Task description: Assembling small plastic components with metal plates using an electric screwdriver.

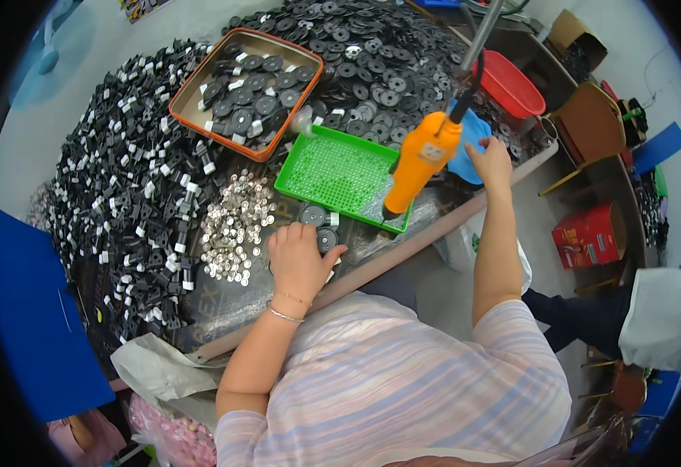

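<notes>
My left hand (297, 253) is closed around a small black wheel (327, 240) at the table's near edge, thumb on its right side. A second black wheel (312, 215) lies just beyond the fingers, with a small white piece beside it. My right hand (492, 161) is over the right edge of a blue tray (471, 136), index finger and thumb apart; nothing shows between them. Between the hands hangs an orange electric screwdriver (426, 159), its tip down over the corner of a green perforated tray (297, 187). Tiny silvery pieces (378, 205) lie in that tray's near right corner.
Left lie a pile of silver round caps (235, 226) and a heap of black-and-white clips (130, 163). An orange-rimmed tin (181, 117) holds wheel assemblies; black discs (387, 78) heap behind. A red basin (511, 84) stands far right, beside the metal pole (484, 35).
</notes>
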The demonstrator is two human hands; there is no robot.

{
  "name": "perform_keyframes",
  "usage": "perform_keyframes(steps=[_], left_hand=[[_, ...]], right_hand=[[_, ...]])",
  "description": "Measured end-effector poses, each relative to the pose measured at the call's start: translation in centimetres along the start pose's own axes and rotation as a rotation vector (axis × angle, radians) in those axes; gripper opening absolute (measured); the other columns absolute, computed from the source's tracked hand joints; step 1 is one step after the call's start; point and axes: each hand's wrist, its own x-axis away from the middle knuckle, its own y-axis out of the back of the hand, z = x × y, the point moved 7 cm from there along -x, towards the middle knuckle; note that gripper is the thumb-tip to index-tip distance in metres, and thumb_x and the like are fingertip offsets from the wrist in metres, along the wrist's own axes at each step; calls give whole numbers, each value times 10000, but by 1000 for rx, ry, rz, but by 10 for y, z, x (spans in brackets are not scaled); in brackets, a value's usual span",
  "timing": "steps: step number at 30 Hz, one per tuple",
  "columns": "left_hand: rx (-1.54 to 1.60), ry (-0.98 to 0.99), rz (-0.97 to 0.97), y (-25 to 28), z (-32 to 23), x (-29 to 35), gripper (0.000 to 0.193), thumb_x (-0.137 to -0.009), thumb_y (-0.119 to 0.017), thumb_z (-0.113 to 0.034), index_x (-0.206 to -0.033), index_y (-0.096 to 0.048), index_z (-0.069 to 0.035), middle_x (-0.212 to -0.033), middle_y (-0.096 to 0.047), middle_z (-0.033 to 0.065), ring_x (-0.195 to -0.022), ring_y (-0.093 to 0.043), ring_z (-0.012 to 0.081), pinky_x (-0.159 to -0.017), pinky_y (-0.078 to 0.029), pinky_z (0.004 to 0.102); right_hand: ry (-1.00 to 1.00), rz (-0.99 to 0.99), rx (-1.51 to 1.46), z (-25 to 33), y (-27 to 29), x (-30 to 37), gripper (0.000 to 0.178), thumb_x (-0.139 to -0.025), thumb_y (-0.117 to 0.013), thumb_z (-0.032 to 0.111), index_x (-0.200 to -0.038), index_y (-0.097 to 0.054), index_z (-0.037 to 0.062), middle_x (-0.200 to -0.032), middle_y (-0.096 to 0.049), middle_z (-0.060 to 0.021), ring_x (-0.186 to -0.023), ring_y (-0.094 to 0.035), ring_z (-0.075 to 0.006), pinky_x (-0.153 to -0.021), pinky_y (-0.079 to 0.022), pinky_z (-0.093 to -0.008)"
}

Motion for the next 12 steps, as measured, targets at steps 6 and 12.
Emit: perform_keyframes(steps=[6,12], left_hand=[[-19,0,-5,-2,-3,1,343,-656,-739,-259,-881,-584,-51,-854,-580,99,-874,-525,280,-793,-378,397],[225,144,14,-2,15,-1,419,-637,-740,-246,-980,-606,-46,-930,-610,105,-945,-534,305,-858,-379,419]], right_hand=[[-336,76,116,-52,-8,4,534,-697,-713,456,-973,-616,10,-988,-641,-189,-939,-615,-334,-798,-480,-417],[-299,385,-114,-97,-53,-22,658,-650,-767,412,-1146,-597,15,-1058,-658,-164,-956,-636,-266,-836,-477,-397]])
